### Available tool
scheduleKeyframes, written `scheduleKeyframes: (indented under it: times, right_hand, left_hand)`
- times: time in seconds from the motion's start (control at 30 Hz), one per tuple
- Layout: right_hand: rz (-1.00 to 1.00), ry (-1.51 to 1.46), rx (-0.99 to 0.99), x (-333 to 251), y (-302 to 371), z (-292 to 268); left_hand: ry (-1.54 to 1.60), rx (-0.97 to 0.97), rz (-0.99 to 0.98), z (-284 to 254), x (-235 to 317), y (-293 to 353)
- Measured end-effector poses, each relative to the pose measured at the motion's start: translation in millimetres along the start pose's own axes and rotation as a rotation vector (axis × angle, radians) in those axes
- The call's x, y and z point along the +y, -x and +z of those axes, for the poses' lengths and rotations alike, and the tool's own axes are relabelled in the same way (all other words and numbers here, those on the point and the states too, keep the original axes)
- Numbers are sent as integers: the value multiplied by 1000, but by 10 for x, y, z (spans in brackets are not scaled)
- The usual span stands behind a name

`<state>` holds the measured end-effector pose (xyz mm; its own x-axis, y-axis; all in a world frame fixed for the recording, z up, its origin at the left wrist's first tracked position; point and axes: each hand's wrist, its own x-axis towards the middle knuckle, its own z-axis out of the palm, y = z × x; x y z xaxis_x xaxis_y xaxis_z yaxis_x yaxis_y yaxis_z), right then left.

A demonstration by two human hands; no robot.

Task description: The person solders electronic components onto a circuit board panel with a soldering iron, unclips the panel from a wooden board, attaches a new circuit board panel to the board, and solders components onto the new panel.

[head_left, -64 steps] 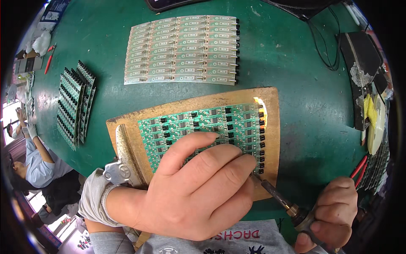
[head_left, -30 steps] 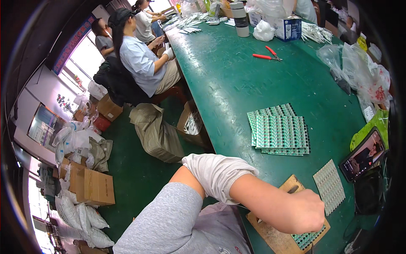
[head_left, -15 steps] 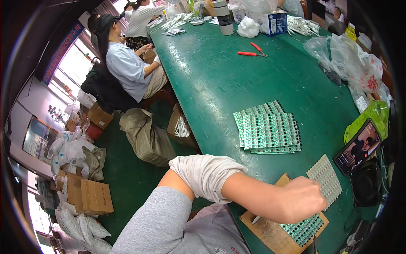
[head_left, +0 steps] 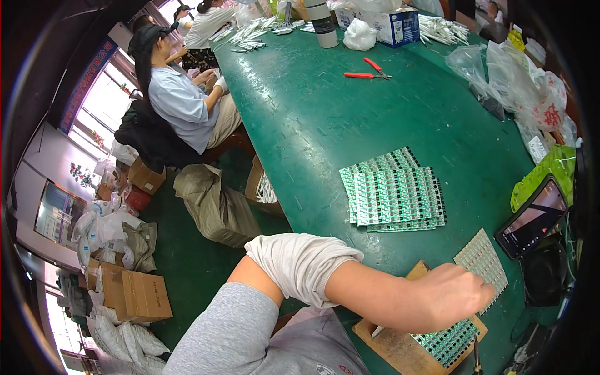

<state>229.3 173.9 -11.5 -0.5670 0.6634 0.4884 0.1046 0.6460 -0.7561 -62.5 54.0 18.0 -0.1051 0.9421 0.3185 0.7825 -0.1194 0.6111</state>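
Note:
My left hand (head_left: pixel 456 297) is closed in a fist, fingers turned down, over a wooden board (head_left: pixel 390 347) at the table's near right. What its fingers hold is hidden. Beneath it lies a green circuit-board panel (head_left: pixel 447 344) with rows of small parts, partly covered by the hand. From the lower edge the dark, thin tip of a tool (head_left: pixel 477 359) reaches the panel's right side; its kind is unclear. My right hand is out of the picture. A pale panel (head_left: pixel 484 265) with rows of small parts lies just beyond the left hand.
Stacked green circuit-board panels (head_left: pixel 397 194) lie farther up the green table (head_left: pixel 300 125). Red-handled cutters (head_left: pixel 369 75) rest toward the back. A phone (head_left: pixel 531 219) leans at the right, near plastic bags (head_left: pixel 519 87). Another person (head_left: pixel 181 103) sits along the left edge.
The view has shifted slightly. The tool tip shows a little farther right at the panel's edge. My left hand stays closed over the panel, and the phone's picture has changed.

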Motion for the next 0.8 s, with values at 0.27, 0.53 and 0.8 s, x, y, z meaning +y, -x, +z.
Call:
scheduleKeyframes:
  times: [0.27, 0.53, 0.8]
  right_hand:
    - [-9, 78, -3, 25, 3, 4]
    - [-9, 20, -38, -84, -107, 115]
    - [64, 58, -44, -194, -111, 124]
  left_hand:
    - [-47, 114, 90, 137, -34, 61]
    - [39, 270, 164, 230, -71, 41]
    - [82, 174, -13, 296, -10, 57]
